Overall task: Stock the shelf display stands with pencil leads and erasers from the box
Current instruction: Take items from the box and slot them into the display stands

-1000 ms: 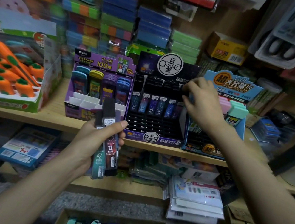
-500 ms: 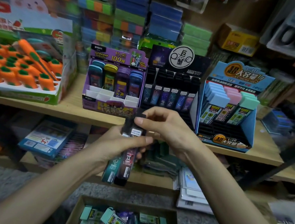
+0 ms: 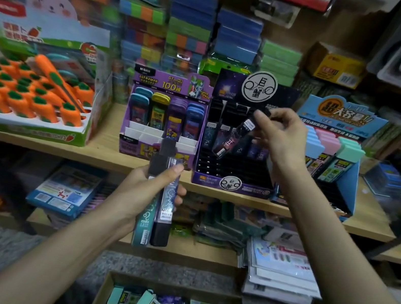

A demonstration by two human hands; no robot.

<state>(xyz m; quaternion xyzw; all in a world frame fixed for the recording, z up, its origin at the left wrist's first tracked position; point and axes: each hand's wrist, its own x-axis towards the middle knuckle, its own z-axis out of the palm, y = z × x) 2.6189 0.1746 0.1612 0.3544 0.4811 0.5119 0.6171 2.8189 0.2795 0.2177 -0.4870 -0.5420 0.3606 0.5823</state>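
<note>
Right hand (image 3: 279, 136) — grip pinching lead case (image 3: 235, 138), just drawn from bundle (image 3: 165, 210) — now lifted before black stand (image 3: 231, 184); left hand (image 3: 138, 194) grips bundle below stand. Slotting next.

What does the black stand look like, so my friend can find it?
On the wooden shelf, right of the carrot tray, three stands sit in a row. The black stand is the middle one, between the purple stand and the blue stand. Only it has a round white badge on top.
</note>
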